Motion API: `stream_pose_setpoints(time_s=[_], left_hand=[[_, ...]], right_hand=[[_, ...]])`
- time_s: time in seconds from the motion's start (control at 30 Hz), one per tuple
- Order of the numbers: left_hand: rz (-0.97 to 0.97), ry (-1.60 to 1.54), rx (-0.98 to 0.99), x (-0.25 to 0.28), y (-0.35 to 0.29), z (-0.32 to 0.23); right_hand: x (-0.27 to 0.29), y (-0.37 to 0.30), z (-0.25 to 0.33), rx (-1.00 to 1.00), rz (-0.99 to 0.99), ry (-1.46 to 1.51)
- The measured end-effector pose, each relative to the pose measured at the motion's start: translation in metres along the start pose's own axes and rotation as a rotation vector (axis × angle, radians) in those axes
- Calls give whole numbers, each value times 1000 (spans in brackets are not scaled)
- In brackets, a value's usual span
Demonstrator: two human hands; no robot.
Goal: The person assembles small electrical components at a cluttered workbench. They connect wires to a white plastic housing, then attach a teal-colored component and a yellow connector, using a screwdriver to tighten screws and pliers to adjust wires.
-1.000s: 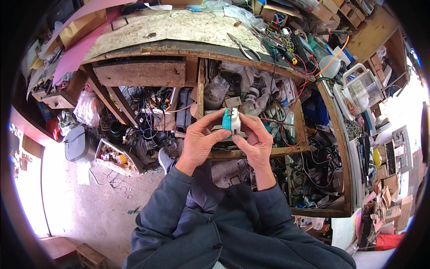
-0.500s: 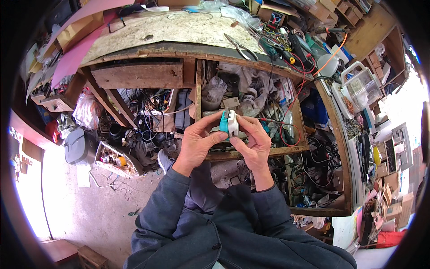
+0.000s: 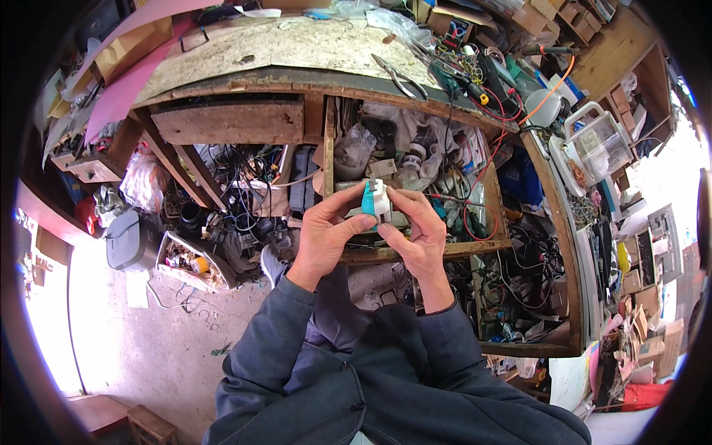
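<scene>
Nearest to the camera are the 2 forearms in dark blue sleeves (image 3: 297, 348), which come up from the lower edge and meet over the open drawer (image 3: 415, 248). The left hand (image 3: 326, 237) is half closed: its thumb and fingers pinch the teal side of a small plastic part (image 3: 375, 200). The right hand (image 3: 419, 233) is also half closed, and its fingertips press on the white side of the same part. So both hands grasp this 1 small teal and white part together, just above the front edge of the drawer.

Inside the drawer, behind the part, lie plastic bags, small parts and red wires (image 3: 475, 193). To the left of the drawer is a closed wooden drawer front (image 3: 230, 122). Beyond the drawer is the worn tabletop (image 3: 282, 48), with pliers (image 3: 397, 74) on it.
</scene>
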State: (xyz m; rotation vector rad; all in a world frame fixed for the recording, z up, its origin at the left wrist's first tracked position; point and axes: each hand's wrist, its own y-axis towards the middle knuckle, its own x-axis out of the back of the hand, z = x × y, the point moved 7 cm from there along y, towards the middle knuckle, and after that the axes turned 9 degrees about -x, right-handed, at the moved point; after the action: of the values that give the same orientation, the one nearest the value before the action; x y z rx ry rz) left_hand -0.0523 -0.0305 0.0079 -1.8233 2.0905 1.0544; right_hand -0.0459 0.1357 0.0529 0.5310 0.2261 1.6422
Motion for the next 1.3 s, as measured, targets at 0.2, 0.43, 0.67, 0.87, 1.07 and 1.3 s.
stream_pose_setpoints(time_s=[0.2, 0.43, 0.67, 0.87, 1.07, 1.3], left_hand=[[13, 20, 48, 2, 3, 2], [57, 154, 117, -8, 3, 4], [8, 202, 15, -13, 0, 2], [19, 424, -67, -11, -2, -4], [105, 398, -91, -25, -7, -12], [152, 449, -24, -21, -6, -5]], right_hand=[[1, 0, -5, -26, 24, 74], [8, -4, -3, -28, -32, -6], [-11, -20, 23, 202, -239, -389], [-2, -10, 10, 4, -75, -105], [5, 10, 22, 6, 153, -258], [7, 17, 20, -57, 165, -275]])
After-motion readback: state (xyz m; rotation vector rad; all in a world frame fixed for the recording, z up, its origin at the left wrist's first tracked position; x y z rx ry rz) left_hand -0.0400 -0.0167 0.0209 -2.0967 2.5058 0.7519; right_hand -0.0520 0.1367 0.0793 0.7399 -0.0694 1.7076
